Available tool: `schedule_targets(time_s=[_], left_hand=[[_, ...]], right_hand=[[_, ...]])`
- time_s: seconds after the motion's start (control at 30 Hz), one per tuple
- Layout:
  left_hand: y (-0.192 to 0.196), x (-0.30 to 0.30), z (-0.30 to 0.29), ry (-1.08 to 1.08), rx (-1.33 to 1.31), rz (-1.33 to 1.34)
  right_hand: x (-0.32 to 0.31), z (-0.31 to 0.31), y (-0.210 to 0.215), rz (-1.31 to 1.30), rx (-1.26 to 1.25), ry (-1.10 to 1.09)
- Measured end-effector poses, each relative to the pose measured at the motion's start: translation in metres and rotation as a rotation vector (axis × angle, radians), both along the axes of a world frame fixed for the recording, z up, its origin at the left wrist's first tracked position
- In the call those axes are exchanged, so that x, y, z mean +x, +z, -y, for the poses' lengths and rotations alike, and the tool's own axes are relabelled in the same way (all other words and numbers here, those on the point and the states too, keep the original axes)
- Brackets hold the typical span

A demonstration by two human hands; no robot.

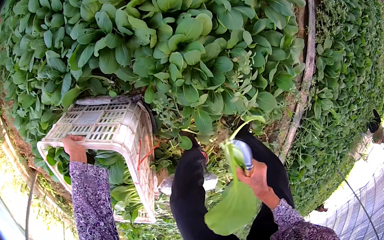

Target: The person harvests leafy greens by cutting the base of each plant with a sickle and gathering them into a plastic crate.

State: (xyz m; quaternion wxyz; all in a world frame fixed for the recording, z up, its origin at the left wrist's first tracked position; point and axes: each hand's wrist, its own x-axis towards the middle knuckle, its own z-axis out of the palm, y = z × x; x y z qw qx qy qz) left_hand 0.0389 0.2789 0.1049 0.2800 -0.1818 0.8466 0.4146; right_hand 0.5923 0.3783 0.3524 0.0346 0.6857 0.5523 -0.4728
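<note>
My left hand (74,147) is closed round the rim of a white slatted plastic crate (142,135). The crate lies tipped on its side with its open side toward me, and cut leafy greens (128,195) lie inside it. In my right hand (258,178), held over my knees, is a short tool with a shiny metal blade (242,153); most of its handle is hidden in my fist. A green leafy plant (233,208), like bok choy, is up against the blade and hand, one broad leaf hanging down. How the fingers hold the plant is hidden.
A dense bed of leafy greens (165,31) spreads ahead. A long pale strip (304,72) divides it from another planted bed (333,101) at the right. My legs in black trousers (191,189) are bent between crate and right hand. Pale netted sheeting (381,183) stands far right.
</note>
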Motion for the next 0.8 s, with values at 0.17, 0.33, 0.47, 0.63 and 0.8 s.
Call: schedule_targets(time_s=[0.17,0.33,0.47,0.63,0.8], left_hand=[[0.013,-0.018,0.012,0.108,0.016,0.072],[0.039,-0.003,-0.006,-0.031,-0.106,-0.047],[0.119,0.107,-0.031,-0.938,-0.800,-0.307],[0.197,0.295,0.073,-2.000,-0.371,-0.180],[0.124,0.418,0.139,-2.189,-0.345,0.908]], right_hand=[[0.108,-0.028,-0.009,0.195,-0.028,-0.467],[0.174,-0.047,-0.050,-0.043,0.167,-0.843],[0.217,-0.054,-0.065,-0.095,0.127,-0.975],[0.263,-0.056,-0.107,-0.101,0.197,-0.944],[0.274,-0.062,-0.152,-0.155,0.287,-1.018]])
